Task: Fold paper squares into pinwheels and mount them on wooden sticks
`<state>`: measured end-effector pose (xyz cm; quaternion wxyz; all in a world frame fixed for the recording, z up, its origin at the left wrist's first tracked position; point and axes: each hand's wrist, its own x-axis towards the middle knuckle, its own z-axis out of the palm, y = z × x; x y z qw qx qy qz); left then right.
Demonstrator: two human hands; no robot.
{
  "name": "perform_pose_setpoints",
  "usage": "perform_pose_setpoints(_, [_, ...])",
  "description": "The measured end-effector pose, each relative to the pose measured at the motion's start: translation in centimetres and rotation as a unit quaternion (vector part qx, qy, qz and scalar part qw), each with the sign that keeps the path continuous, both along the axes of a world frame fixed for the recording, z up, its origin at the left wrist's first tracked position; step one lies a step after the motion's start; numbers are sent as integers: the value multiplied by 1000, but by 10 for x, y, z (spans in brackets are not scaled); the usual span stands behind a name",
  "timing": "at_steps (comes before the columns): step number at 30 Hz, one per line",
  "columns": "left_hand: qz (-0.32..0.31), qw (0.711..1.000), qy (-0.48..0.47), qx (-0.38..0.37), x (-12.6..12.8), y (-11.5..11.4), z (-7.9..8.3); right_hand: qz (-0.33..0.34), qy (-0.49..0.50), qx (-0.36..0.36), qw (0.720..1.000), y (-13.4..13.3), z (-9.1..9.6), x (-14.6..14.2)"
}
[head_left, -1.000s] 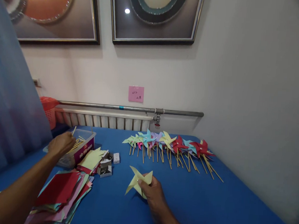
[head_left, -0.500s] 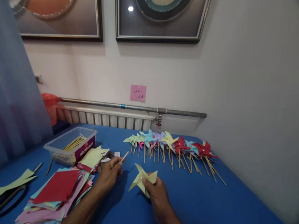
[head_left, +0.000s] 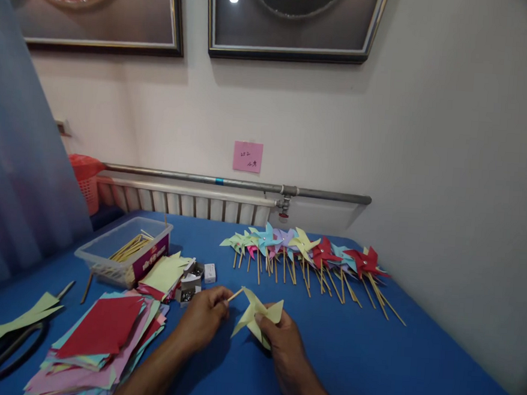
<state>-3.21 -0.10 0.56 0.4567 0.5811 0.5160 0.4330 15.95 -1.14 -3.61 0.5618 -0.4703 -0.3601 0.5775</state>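
Note:
My left hand (head_left: pixel 208 315) pinches a thin wooden stick (head_left: pixel 235 294), whose tip points right and reaches close to a paper pinwheel. Whether the two touch I cannot tell. That pale yellow pinwheel (head_left: pixel 252 312) is in my right hand (head_left: pixel 284 338), with the thumb pressed near its centre and the other fingers behind it. Just left of my left hand stand small open boxes of metal pins (head_left: pixel 189 293) and a small white box (head_left: pixel 210 272). Finished pinwheels (head_left: pixel 303 243) on sticks lie in a row at the back right of the blue table (head_left: pixel 369 367).
A clear plastic tub (head_left: pixel 125 236) of sticks stands at the back left. Before it lie yellow sheets (head_left: pixel 165 273) and a stack of coloured paper (head_left: pixel 101 327). Scissors (head_left: pixel 13 348) lie under a yellow strip at far left. A radiator pipe (head_left: pixel 246 185) runs behind the table.
My left hand has moved right with the stick, bringing its tip up to the pinwheel. The pin boxes show more fully now. The view has tilted slightly downward.

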Motion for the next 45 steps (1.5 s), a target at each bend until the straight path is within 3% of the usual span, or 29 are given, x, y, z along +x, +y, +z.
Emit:
perform_pose_setpoints(5, [-42,998,36,-20,7,-2,-8,22,13,3,1000,-4,5,0])
perform_pose_setpoints(10, [-75,993,71,-56,10,-2,-6,14,4,9,1000,0,0,1])
perform_pose_setpoints(24, [-61,989,119,-67,13,-11,7,5,3,27,1000,3,-5,0])
perform_pose_setpoints(45, [-76,988,116,-61,13,-9,-1,16,10,27,999,6,-12,-1])
